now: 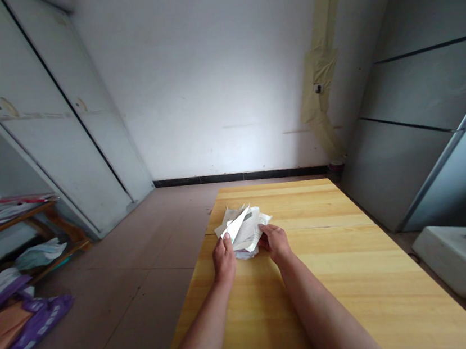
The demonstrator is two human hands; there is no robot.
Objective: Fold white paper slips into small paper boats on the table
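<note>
A loose stack of white printed papers (248,232) lies between my hands on the wooden table (313,278), its sheets fanned at different angles. My left hand (224,257) grips the papers at their left edge, with the thumb on top of a raised, folded-looking sheet. At the right edge, my right hand (275,241) pinches the papers between thumb and fingers. Some fingertips of both hands are hidden behind or under the sheets. The print is too small to read.
The table's far edge stands near a white wall (222,85). To the left are a wooden shelf (51,219) with papers and a purple bag (43,328) on the floor. A white box (455,255) sits low on the right, beside grey panels (418,157).
</note>
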